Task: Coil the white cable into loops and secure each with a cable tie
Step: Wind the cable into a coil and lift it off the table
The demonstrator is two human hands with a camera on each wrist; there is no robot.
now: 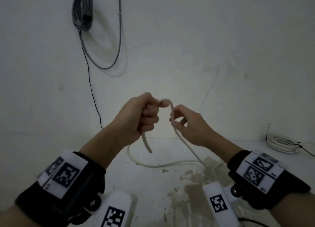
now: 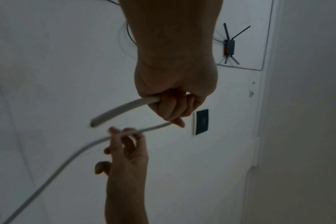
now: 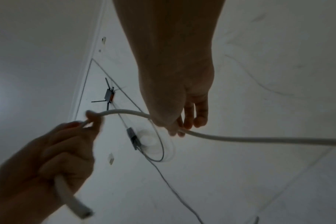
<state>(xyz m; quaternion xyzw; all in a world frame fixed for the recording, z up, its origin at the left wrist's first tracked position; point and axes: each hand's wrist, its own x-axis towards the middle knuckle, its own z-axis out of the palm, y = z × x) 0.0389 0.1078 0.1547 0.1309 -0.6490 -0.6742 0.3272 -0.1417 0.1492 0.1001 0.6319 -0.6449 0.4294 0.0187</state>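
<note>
1. White cable [image 1: 172, 108] arches between my two hands, in front of the wall [image 1: 187, 39] and above the floor.
2. Left hand [image 1: 134, 117]: fist curled round the cable close to its cut end; thumb and forefinger pinch it at the top of the arch.
3. Cable end [image 1: 148, 145] hangs free below that fist. In the left wrist view it sticks out sideways, and the end face shows in the right wrist view.
4. Right hand [image 1: 185, 124]: thumb and forefinger pinch the cable just past the arch; the other fingers are loosely spread, not on it.
5. From the right hand the cable drops to the floor [image 1: 153, 184] and curves along it near the wall base.
6. Floor is stained and speckled under my right forearm.
7. Finished white coil [image 1: 282, 144] lies on the floor far right, with a black tie [image 1: 268, 131] sticking up from it.
8. Grey coil [image 1: 83, 9] hangs on the wall upper left; a grey loop and a thin black wire trail down from it.
9. Router [image 2: 230, 46] with antennas on the wall, seen in both wrist views.
10. Dark wall plate [image 2: 201, 122] just beside the left fist in the left wrist view.
11. Tagged wrist bands on both forearms.
</note>
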